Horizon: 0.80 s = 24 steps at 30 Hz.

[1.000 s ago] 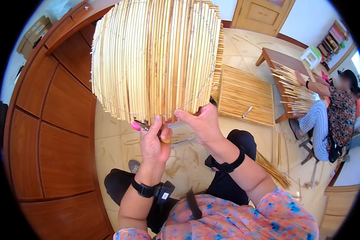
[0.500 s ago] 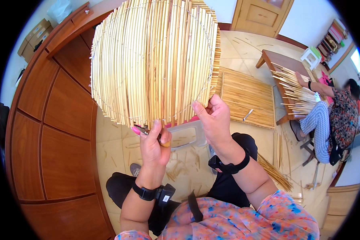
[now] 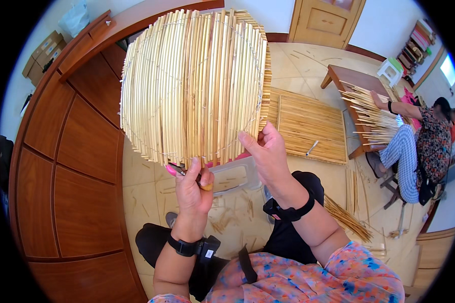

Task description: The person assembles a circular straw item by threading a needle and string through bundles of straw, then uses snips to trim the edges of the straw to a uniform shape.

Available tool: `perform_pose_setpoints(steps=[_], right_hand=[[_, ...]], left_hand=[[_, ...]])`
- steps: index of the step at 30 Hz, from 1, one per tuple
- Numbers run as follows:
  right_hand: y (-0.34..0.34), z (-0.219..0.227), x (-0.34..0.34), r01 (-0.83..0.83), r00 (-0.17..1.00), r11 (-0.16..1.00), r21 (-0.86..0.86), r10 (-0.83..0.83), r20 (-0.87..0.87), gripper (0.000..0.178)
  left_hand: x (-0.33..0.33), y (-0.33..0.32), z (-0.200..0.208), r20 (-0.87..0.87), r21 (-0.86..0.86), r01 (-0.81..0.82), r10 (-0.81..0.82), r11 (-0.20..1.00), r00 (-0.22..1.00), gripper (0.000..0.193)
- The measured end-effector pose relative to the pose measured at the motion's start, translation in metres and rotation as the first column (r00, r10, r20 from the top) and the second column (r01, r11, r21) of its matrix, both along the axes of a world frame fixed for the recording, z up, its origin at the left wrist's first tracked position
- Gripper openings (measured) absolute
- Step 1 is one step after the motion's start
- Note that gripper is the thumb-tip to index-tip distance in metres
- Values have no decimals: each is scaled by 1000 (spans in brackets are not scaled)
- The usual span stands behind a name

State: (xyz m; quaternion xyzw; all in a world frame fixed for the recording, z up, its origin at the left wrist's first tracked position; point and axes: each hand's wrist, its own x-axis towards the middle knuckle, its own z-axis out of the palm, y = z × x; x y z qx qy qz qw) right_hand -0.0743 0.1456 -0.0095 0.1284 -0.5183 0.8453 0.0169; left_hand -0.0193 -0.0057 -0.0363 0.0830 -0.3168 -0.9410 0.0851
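A round mat of pale stalks (image 3: 192, 86), bound with thin thread, is held up before me, its lower edge toward my body. My left hand (image 3: 193, 189) is closed at the bottom edge, its thumb resting against the stalk ends. The same hand also grips a small tool (image 3: 206, 187) with a yellowish handle end; most of it is hidden by the fingers. Beside it shows something bright pink (image 3: 172, 170), partly covered by the mat. My right hand (image 3: 269, 151) pinches the lower right rim, thumb in front and fingers behind. A second layer of stalks shows along the right edge.
Below the mat stands a clear plastic bin (image 3: 237, 174). Stalk scraps litter the tiled floor (image 3: 146, 202). A square stalk panel (image 3: 313, 126) and a stalk bundle (image 3: 346, 217) lie to the right. A co-worker (image 3: 432, 146) sits at a low wooden table (image 3: 356, 83). Wooden panelling (image 3: 86, 202) borders the left.
The mat now sits slightly lower in view, with more of its top edge showing. Both hands keep their hold; the surroundings have shifted a little with the view.
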Motion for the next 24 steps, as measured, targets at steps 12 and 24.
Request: perform_pose_setpoints(steps=[12, 24], right_hand=[[4, -1, -3, -83, 990, 996, -28, 86, 116, 32], [19, 5, -13, -167, 925, 974, -151, 208, 317, 30]], left_hand=[[-1, 4, 5, -12, -34, -65, 64, 997, 998, 22], [-9, -29, -4, -26, -95, 14, -16, 995, 1000, 21]])
